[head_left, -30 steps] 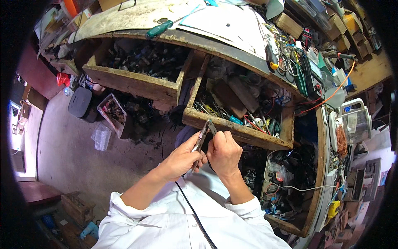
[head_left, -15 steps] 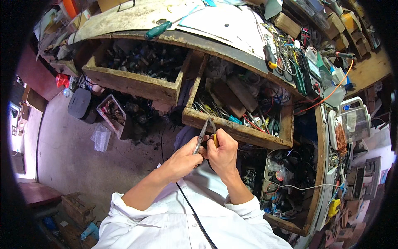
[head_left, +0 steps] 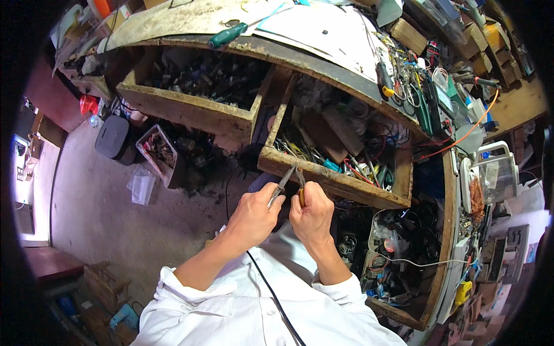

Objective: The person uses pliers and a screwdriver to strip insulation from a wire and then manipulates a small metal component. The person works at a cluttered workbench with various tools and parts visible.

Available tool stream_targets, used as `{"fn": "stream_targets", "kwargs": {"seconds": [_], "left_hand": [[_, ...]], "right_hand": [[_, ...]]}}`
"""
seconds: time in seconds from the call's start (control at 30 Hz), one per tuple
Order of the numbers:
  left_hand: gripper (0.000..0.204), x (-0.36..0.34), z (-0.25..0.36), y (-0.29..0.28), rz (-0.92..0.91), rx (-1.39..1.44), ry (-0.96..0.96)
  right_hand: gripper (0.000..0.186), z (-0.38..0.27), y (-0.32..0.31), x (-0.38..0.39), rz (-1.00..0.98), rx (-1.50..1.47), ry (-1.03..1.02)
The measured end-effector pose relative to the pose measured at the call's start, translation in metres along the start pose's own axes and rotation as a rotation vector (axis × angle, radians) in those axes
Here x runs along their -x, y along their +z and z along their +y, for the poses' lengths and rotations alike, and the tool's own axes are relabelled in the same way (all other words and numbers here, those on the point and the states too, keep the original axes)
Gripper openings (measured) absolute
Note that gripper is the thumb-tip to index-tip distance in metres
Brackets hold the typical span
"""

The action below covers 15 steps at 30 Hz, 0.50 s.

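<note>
Over the open drawer (head_left: 332, 184), the left hand (head_left: 254, 213) clamped grey pliers (head_left: 283, 185); the right hand (head_left: 311, 214) gripped a yellow-handled tool (head_left: 301, 196). Any slip could probably drop something into the drawer's clutter.

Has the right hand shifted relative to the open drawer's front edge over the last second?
Cannot tell; the right hand sits just below the drawer's front edge, beside the pliers, much as before.

white shirt sleeves (head_left: 323, 300) — pliers (head_left: 291, 184) grey metal, yellow-orange grip; screwdriver (head_left: 228, 36) handle green; open drawer (head_left: 329, 181) brown wood; cable (head_left: 461, 138) orange.
</note>
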State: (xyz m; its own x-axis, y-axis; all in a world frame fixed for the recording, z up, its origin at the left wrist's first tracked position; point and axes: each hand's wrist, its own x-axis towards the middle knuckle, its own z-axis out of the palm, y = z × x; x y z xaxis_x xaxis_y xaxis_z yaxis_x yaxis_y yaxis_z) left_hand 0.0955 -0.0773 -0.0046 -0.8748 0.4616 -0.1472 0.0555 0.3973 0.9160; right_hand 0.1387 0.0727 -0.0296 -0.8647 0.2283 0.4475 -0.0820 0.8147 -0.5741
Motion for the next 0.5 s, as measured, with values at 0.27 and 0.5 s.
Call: {"fn": "stream_targets", "kwargs": {"seconds": [0.27, 0.5], "left_hand": [[0.021, -0.004, -0.022, 0.015, 0.096, -0.149, 0.115], [0.02, -0.006, -0.021, 0.012, 0.052, -0.135, 0.093]], "right_hand": [[0.02, -0.006, -0.007, -0.005, -0.026, 0.055, 0.018], [0.026, -0.002, -0.001, -0.004, -0.073, -0.26, 0.166]]}}
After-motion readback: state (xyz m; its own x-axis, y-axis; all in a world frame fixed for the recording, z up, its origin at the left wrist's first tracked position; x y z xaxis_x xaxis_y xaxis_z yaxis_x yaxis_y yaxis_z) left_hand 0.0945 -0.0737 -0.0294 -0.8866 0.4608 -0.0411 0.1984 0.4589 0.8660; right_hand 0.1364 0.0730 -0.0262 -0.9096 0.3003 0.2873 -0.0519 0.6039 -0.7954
